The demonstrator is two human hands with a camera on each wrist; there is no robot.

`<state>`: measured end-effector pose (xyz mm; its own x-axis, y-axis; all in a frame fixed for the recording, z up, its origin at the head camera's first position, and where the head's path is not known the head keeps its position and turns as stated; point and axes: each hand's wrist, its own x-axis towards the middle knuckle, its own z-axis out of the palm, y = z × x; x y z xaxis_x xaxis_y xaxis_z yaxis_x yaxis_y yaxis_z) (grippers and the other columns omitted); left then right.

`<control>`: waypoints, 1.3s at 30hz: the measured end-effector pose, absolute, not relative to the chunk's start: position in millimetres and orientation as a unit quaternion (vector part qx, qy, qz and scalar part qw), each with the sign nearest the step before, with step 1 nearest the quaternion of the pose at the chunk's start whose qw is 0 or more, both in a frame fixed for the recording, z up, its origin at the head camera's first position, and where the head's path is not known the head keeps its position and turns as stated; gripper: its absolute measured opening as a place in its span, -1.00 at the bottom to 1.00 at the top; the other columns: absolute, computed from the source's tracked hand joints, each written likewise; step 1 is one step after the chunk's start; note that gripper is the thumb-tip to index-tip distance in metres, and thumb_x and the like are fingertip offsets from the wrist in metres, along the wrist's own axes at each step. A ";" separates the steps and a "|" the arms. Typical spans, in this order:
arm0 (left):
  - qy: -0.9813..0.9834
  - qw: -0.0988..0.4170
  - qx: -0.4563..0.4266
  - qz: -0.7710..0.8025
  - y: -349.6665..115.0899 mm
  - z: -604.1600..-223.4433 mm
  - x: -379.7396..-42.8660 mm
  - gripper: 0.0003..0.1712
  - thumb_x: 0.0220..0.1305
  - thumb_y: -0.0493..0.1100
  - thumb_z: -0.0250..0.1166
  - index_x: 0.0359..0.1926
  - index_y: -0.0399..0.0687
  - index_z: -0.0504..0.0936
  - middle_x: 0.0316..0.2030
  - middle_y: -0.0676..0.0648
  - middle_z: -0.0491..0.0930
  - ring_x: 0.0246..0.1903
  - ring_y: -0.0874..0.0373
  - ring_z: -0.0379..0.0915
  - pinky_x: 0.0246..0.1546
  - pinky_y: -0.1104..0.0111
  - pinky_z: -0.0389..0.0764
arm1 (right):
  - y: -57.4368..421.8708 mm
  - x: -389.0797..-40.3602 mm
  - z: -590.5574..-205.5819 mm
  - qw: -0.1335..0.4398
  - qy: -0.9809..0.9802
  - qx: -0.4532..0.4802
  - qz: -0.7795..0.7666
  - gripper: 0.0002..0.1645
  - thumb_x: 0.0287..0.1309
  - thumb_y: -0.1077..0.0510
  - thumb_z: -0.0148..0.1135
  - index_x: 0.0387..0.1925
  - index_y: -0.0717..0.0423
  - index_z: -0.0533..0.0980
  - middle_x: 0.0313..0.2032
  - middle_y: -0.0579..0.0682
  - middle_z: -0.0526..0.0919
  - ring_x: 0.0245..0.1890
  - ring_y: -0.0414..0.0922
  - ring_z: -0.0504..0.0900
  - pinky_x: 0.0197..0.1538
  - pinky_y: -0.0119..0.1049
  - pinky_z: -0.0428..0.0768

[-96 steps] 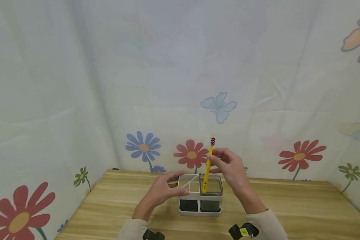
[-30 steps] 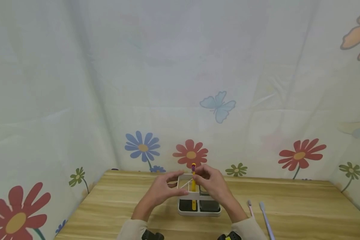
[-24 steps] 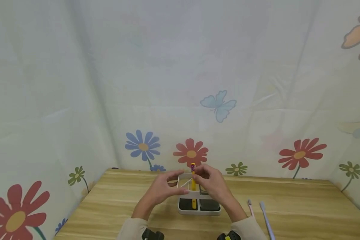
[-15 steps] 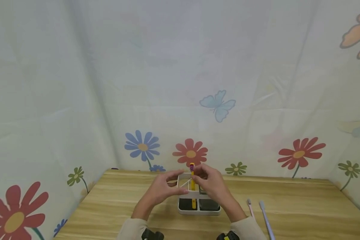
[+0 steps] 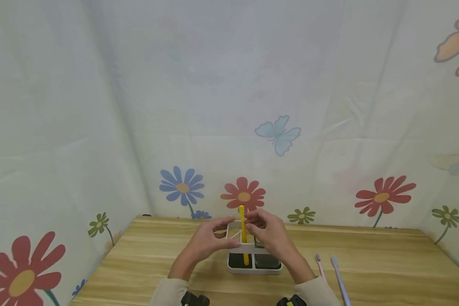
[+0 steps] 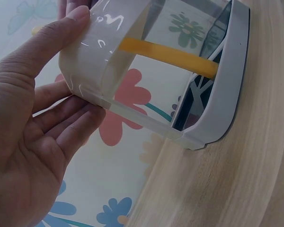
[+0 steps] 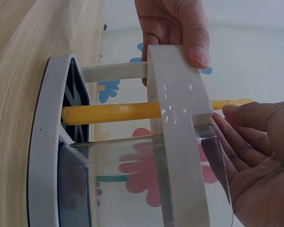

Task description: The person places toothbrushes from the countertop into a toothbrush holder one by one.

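Observation:
A yellow toothbrush [image 5: 242, 225] stands nearly upright in a small compartment of the white toothbrush holder [image 5: 267, 271]. Its handle runs down to the dark base, as the right wrist view shows. My left hand [image 5: 206, 240] grips the left side of the holder's upper frame [image 7: 180, 90], thumb on the front and fingers behind. At the toothbrush's neck, my right hand [image 5: 269, 231] pinches it with thumb and fingertips, the fingers partly hidden behind the thumb. The bristles face away from the head view. A clear cup [image 7: 118, 184] sits in the holder's right half.
Two more toothbrushes, one pinkish [image 5: 319, 265] and one purple [image 5: 340, 278], lie on the wooden table [image 5: 386, 263] right of my right forearm. A white curtain [image 5: 214, 106] printed with flowers and butterflies hangs behind and beside the table.
The yellow toothbrush moved from above the cup into the left half's compartment. Most recently it has turned about its length, bristles now away from the head view. My left hand stayed on the holder.

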<state>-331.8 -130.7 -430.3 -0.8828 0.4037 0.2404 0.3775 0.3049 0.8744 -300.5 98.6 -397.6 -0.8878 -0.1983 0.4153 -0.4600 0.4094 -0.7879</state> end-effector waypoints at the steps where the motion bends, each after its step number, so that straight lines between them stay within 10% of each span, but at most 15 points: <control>1: 0.807 0.012 0.243 0.538 -131.0 -430.2 -331.5 -0.14 0.22 0.03 0.63 0.46 -0.10 0.54 0.42 -0.20 0.50 0.32 -0.27 0.51 0.25 0.02 0.63 | 99.0 -300.1 -396.8 0.129 -0.829 0.199 0.507 -0.74 0.38 0.32 0.39 0.07 0.18 0.66 -0.16 -0.05 0.74 -0.16 -0.09 0.71 -0.04 -0.30 0.77; 39: 0.801 0.006 0.251 0.543 -130.5 -430.6 -328.7 -0.12 0.19 0.02 0.65 0.45 -0.18 0.53 0.40 -0.24 0.51 0.30 -0.26 0.53 0.24 0.03 0.63 | 217.1 -258.7 -361.6 0.204 -0.832 0.195 0.477 -0.75 0.44 0.22 0.37 0.07 0.23 0.67 -0.08 0.07 0.78 -0.18 -0.21 0.74 -0.15 -0.36 0.76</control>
